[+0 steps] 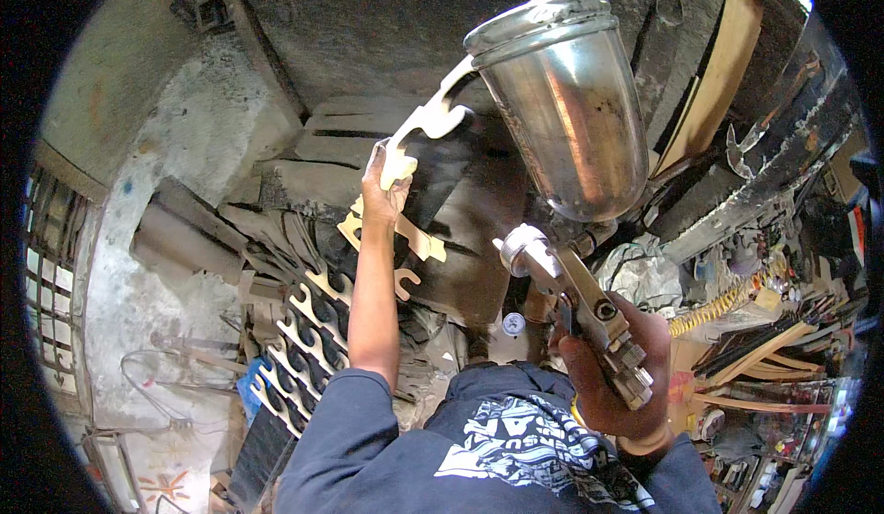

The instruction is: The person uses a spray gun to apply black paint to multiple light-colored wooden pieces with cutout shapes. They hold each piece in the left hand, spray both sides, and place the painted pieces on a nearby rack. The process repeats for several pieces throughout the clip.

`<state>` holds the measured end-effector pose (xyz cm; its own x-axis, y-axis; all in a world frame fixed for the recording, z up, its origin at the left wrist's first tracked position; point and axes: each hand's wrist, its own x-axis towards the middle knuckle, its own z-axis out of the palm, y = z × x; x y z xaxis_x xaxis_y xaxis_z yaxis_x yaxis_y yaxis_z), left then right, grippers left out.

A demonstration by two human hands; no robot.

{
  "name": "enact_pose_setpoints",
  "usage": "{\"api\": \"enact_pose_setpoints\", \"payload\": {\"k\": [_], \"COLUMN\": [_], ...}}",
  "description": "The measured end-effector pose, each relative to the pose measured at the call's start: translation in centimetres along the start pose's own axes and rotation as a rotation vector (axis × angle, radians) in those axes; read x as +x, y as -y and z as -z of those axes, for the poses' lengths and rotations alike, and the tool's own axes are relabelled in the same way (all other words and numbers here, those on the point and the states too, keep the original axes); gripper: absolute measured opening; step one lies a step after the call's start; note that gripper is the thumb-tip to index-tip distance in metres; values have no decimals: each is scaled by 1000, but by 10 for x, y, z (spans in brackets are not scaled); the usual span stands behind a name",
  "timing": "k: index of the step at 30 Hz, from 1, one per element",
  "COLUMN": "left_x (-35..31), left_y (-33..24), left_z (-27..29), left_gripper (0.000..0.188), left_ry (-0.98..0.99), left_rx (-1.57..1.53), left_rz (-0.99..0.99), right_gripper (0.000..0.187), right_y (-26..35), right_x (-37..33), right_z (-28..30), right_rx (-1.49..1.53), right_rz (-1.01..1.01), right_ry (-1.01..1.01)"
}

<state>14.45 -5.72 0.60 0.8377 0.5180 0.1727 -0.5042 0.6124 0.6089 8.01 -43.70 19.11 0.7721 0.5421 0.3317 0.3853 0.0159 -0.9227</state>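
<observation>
My left hand (382, 193) is raised at arm's length, its fingers closed around a pale cream, hook-edged flat piece (428, 120). The piece slants up and right, and its far end passes behind the metal cup of the spray gun. My right hand (619, 367) grips the spray gun (589, 297) at the right. A large shiny metal cup (566, 113) sits on top of it, tilted, and a small round gauge (513, 323) shows below its nozzle end. More pale flat pieces (422, 239) appear just beyond my left wrist; whether I hold them too is unclear.
Several pale hook-shaped pieces (299, 344) lie in rows on a dark board (258, 459) left of my arm. A yellow coiled hose (714, 311) runs at the right, near crumpled clear plastic (640, 274) and cluttered shelves. Planks (714, 76) lean against the dark wall.
</observation>
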Motion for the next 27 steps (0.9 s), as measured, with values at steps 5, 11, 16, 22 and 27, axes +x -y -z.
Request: {"api": "enact_pose_setpoints", "payload": {"k": [5, 11, 16, 22, 27], "left_x": [7, 15, 0, -3, 4], "left_y": [4, -17, -48, -74, -84], "left_z": [20, 59, 91, 100, 101], "left_gripper": [23, 20, 15, 17, 18], "left_ry": [59, -67, -82, -1, 5], "left_rx": [-129, 36, 335, 364, 397], "left_rz": [64, -60, -95, 124, 116], "right_gripper": [31, 49, 54, 60, 63], "right_y": [6, 7, 11, 14, 25], "right_x": [-10, -31, -50, -55, -50], "right_z": [11, 20, 27, 48, 48], "right_rx": [188, 321, 169, -60, -174], "right_rz": [-174, -283, -299, -224, -221], "right_ry": [39, -54, -120, -153, -49]}}
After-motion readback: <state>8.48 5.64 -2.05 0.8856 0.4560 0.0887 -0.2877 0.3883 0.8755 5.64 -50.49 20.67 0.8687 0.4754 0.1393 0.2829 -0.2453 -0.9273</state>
